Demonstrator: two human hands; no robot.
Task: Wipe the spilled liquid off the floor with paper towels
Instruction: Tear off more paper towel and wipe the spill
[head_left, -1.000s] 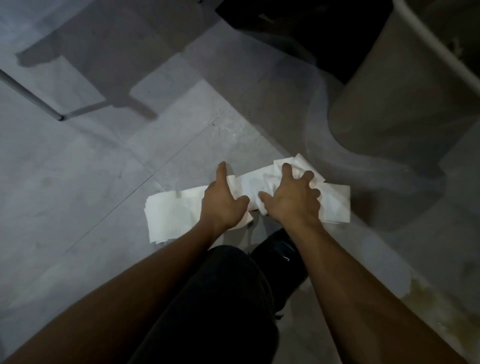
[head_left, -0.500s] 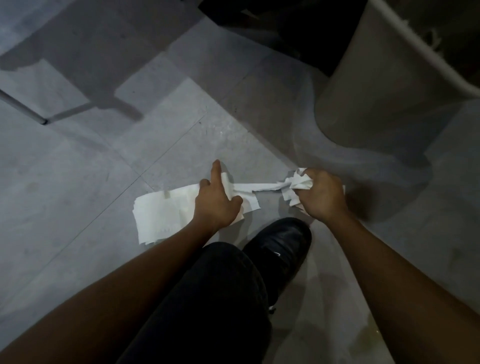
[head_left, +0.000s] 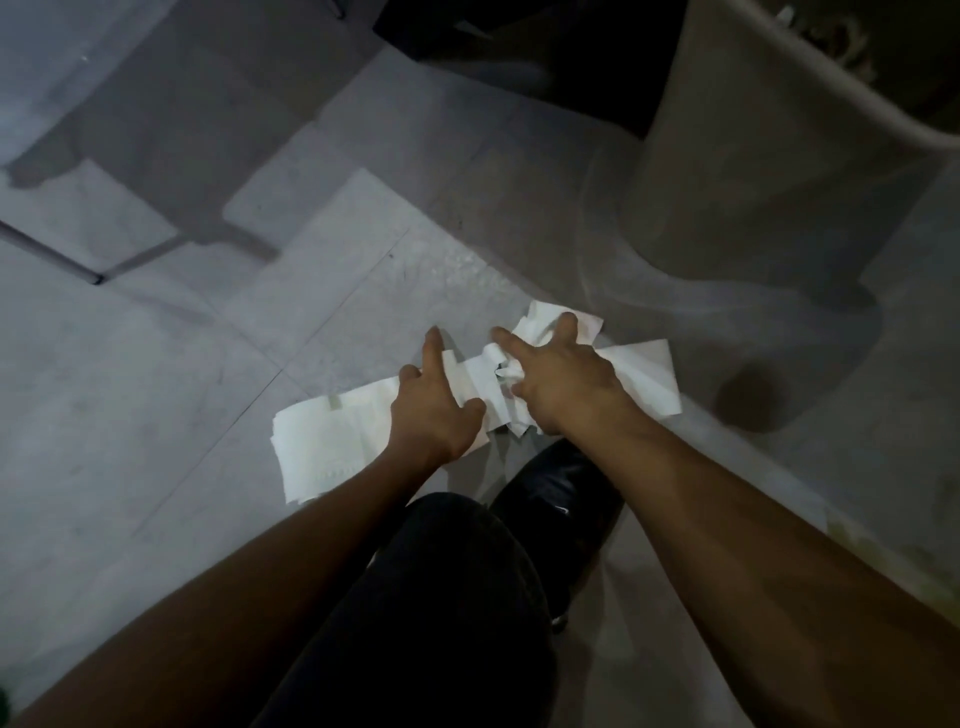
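Paper towels (head_left: 332, 447) lie under both spread, pressing hands: left hand (head_left: 434, 410), right hand (head_left: 563, 384), seemingly flat.

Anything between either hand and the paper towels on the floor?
Nothing visible. The left hand and right hand both already rest on the white paper towels, which lie on the grey tiled floor. The black shoe sits just behind them.

White paper towels (head_left: 332, 447) lie crumpled across floor (head_left: 156, 389).
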